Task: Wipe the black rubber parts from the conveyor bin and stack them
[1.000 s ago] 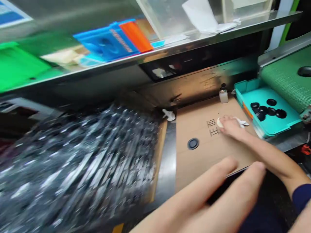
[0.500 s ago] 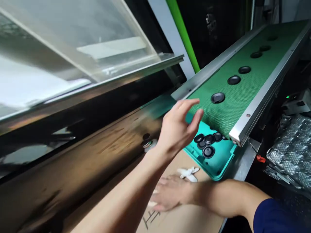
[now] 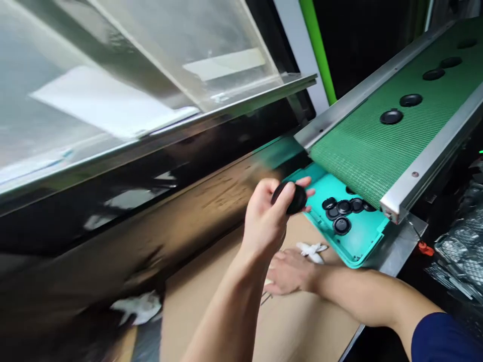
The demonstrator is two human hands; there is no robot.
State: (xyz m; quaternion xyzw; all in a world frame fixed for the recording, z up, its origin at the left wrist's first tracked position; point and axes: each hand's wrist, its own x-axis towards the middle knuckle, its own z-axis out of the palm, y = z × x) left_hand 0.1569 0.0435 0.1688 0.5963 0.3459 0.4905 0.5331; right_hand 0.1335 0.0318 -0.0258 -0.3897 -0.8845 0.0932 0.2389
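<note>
Holding one black disc (image 3: 298, 201) in the left hand (image 3: 262, 216), with the right hand (image 3: 289, 271) down on the cardboard (image 3: 211, 301).
Left fingers and thumb are curled round the disc, up by the teal tray (image 3: 364, 241); it's round, equally wide every way, broad face tilted toward the camera. Right hand's spread low over something pale, can't tell if it's gripping it. One white crumpled cloth (image 3: 312, 251) lies just beside. Tray's got about seven black discs (image 3: 341, 225), some partly hidden, and five more (image 3: 391, 116) sit on the green belt (image 3: 350, 161).
</note>
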